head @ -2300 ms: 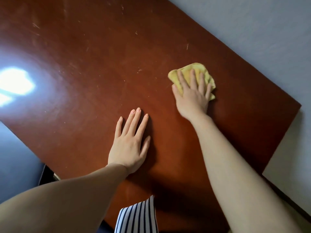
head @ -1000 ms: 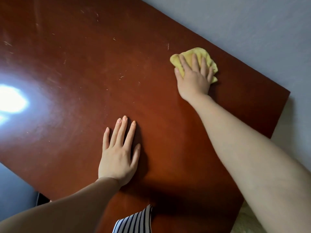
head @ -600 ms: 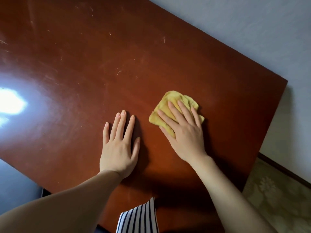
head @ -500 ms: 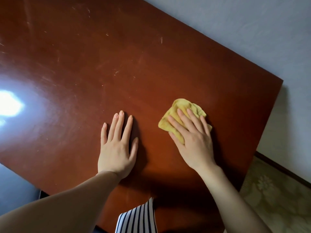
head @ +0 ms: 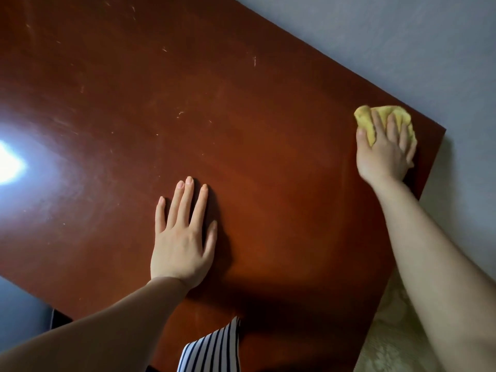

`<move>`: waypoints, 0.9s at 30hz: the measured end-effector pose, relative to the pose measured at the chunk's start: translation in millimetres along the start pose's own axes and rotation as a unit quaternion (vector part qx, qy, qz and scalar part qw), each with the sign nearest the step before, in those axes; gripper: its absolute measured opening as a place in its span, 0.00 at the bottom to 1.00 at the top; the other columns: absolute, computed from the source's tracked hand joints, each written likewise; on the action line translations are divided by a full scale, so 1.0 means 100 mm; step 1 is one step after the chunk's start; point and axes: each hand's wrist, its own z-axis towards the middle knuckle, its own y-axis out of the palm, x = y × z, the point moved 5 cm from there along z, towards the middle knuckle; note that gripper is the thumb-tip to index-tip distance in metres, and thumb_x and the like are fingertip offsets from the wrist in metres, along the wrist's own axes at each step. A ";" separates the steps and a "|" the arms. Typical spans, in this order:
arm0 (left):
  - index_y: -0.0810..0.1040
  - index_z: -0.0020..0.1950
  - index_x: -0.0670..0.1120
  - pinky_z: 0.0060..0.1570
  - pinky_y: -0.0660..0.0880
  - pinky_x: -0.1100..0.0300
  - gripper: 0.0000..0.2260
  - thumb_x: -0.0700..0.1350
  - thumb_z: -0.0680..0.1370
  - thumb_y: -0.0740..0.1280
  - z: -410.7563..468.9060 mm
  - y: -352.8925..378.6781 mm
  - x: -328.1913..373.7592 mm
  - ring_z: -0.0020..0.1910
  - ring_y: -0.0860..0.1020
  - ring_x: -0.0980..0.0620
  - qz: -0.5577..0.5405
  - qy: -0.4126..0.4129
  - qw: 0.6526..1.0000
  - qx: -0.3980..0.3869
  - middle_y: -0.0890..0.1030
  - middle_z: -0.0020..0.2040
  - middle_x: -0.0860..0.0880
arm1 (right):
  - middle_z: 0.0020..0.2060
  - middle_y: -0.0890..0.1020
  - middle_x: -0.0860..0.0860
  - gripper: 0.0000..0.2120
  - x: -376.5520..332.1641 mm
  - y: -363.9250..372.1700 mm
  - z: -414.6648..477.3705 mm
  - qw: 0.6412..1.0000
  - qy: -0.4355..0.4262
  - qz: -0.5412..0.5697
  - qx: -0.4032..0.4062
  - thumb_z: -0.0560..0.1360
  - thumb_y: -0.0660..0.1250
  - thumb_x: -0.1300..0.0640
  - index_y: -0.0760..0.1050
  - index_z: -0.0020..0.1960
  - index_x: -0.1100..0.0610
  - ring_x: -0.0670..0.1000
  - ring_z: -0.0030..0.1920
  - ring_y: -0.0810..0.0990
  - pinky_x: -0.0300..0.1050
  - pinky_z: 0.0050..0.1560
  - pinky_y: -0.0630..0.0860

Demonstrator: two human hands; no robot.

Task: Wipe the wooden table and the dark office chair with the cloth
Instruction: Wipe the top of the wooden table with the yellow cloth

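Cloth (head: pixel 364 121): yellow, bunched, on the table (head: pixel 241 116) at its far right corner, near the edge by the grey wall (head: pixel 402 36). Right hand (head: pixel 383 154): palm down on the cloth, fingers slightly apart and laid straight over it, pressing it to the wood. Table: reddish-brown, glossy, finely scratched, bright glare at left. Left hand (head: pixel 182 242): flat on the table near the middle, fingers straight and close together, well apart from the cloth. Striped garment (head: pixel 212 347): at the near edge. Dark shape (head: pixel 55 319): below the near left edge, possibly the chair. Patterned floor (head: pixel 389 331): at right.
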 end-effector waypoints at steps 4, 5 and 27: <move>0.56 0.77 0.46 0.74 0.43 0.49 0.27 0.55 0.80 0.49 0.00 0.01 0.01 0.77 0.48 0.49 0.002 0.004 1.000 -0.001 0.52 0.77 0.46 | 0.78 0.48 0.48 0.26 -0.31 -0.05 0.40 0.999 0.042 0.018 -0.024 0.80 0.45 0.39 0.48 0.77 0.40 0.55 0.77 0.42 0.59 0.74 0.37; 0.56 0.77 0.46 0.74 0.43 0.48 0.27 0.54 0.80 0.49 0.00 0.01 0.00 0.77 0.48 0.49 0.003 0.004 1.000 -0.003 0.52 0.77 0.46 | 0.78 0.48 0.48 0.26 -0.41 -0.05 0.47 0.998 0.045 0.021 -0.031 0.80 0.45 0.38 0.48 0.77 0.40 0.56 0.77 0.41 0.59 0.74 0.37; 0.57 0.77 0.46 0.73 0.44 0.47 0.27 0.54 0.79 0.51 0.01 0.02 -0.04 0.77 0.49 0.49 -0.001 0.008 1.000 0.000 0.54 0.77 0.45 | 0.76 0.60 0.44 0.22 -2.62 0.38 -0.84 0.908 -0.420 0.011 -0.013 0.81 0.47 0.39 0.61 0.74 0.38 0.50 0.77 0.51 0.54 0.74 0.41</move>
